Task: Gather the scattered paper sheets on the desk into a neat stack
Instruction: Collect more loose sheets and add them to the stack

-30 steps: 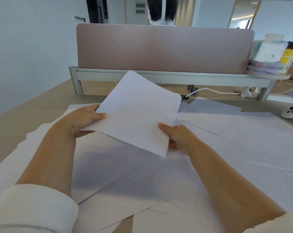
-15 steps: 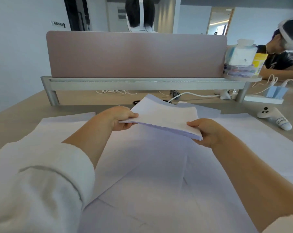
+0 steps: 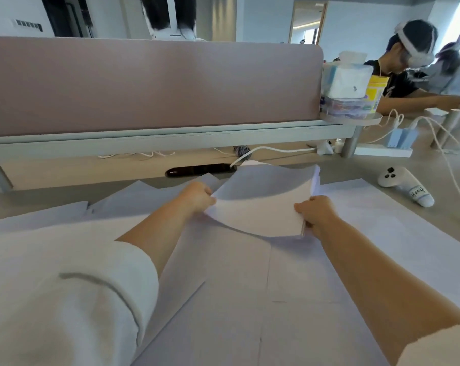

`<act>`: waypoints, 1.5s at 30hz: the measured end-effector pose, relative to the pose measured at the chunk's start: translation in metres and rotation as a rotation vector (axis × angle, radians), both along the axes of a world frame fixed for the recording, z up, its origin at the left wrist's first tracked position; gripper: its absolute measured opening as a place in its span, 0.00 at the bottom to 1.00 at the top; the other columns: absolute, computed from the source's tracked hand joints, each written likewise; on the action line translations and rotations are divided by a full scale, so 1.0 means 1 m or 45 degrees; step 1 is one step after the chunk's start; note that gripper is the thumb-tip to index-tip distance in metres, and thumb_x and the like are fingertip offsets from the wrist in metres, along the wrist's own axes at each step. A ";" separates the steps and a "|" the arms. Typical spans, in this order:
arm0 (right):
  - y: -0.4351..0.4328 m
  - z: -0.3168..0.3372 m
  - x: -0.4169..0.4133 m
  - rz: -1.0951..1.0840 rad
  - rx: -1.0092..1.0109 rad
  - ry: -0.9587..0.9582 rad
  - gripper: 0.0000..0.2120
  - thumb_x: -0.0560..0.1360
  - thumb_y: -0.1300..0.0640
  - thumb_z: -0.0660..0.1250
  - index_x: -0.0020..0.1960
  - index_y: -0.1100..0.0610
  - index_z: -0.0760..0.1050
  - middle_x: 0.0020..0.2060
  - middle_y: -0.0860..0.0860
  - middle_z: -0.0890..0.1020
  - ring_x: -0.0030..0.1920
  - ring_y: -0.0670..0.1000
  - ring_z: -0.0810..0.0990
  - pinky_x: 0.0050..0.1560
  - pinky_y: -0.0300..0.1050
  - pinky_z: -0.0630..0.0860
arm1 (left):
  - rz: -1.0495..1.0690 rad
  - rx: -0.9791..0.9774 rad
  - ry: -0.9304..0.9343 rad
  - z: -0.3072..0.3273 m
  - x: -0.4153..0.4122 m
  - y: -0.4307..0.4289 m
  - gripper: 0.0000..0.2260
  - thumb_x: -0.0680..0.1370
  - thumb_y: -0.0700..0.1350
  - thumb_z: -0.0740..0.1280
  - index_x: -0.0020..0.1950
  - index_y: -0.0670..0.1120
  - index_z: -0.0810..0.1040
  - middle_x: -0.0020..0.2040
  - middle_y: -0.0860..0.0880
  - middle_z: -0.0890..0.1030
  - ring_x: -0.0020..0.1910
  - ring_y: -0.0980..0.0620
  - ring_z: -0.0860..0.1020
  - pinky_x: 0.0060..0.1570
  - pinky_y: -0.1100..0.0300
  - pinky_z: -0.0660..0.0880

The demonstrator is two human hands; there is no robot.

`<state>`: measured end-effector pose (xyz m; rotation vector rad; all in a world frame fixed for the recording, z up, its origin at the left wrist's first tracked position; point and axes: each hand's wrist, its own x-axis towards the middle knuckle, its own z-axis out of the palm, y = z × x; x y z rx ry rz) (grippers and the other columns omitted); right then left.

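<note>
So, your left hand (image 3: 198, 198) and right hand (image 3: 314, 211) pinch stack (image 3: 260, 207) by opposite edges, likely to square it; loose sheets (image 3: 250, 299) remain on desk (image 3: 52, 186).

Mauve desk divider (image 3: 149, 85), pale walls (image 3: 361, 22), bright daylight behind

Matt white paper sheets (image 3: 250, 299) cover the smooth pale wood-look desk (image 3: 52, 173); upper frame, a cloth-faced divider (image 3: 149, 85) on brushed metal rail (image 3: 170, 140).
</note>
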<state>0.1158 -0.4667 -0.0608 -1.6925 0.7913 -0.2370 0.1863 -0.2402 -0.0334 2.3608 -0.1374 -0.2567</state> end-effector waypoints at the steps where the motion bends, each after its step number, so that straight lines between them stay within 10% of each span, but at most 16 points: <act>1: -0.004 -0.005 0.005 -0.012 -0.125 0.043 0.11 0.72 0.65 0.64 0.53 0.69 0.74 0.52 0.63 0.80 0.52 0.62 0.79 0.54 0.55 0.78 | -0.019 0.076 0.008 -0.004 0.002 -0.001 0.14 0.77 0.43 0.65 0.60 0.38 0.78 0.58 0.41 0.79 0.58 0.43 0.76 0.53 0.58 0.70; 16: -0.021 0.007 0.007 -0.106 0.028 0.060 0.08 0.71 0.69 0.64 0.38 0.60 0.67 0.44 0.57 0.72 0.43 0.55 0.71 0.38 0.45 0.68 | -0.146 0.482 0.009 -0.008 0.009 -0.030 0.20 0.75 0.49 0.69 0.62 0.39 0.74 0.60 0.41 0.77 0.58 0.42 0.76 0.55 0.55 0.72; 30: -0.025 0.012 -0.005 -0.122 0.287 -0.001 0.07 0.73 0.69 0.63 0.39 0.61 0.69 0.42 0.58 0.74 0.44 0.56 0.74 0.44 0.48 0.75 | -0.091 0.106 0.079 -0.006 0.011 -0.037 0.14 0.79 0.46 0.63 0.62 0.42 0.71 0.53 0.44 0.74 0.47 0.45 0.72 0.34 0.60 0.68; 36: -0.023 0.017 -0.013 -0.079 0.342 -0.026 0.07 0.75 0.71 0.59 0.41 0.62 0.68 0.37 0.57 0.74 0.35 0.56 0.75 0.40 0.51 0.74 | -0.115 0.110 -0.095 -0.004 0.009 -0.038 0.16 0.79 0.44 0.64 0.65 0.42 0.71 0.62 0.43 0.76 0.58 0.45 0.75 0.53 0.56 0.70; 45: -0.023 0.018 -0.023 -0.021 0.498 -0.110 0.03 0.74 0.61 0.66 0.44 0.59 0.72 0.37 0.55 0.73 0.34 0.52 0.72 0.39 0.45 0.73 | -0.051 -0.180 0.279 -0.004 0.007 -0.041 0.06 0.79 0.43 0.64 0.54 0.42 0.73 0.42 0.47 0.75 0.40 0.49 0.74 0.38 0.58 0.73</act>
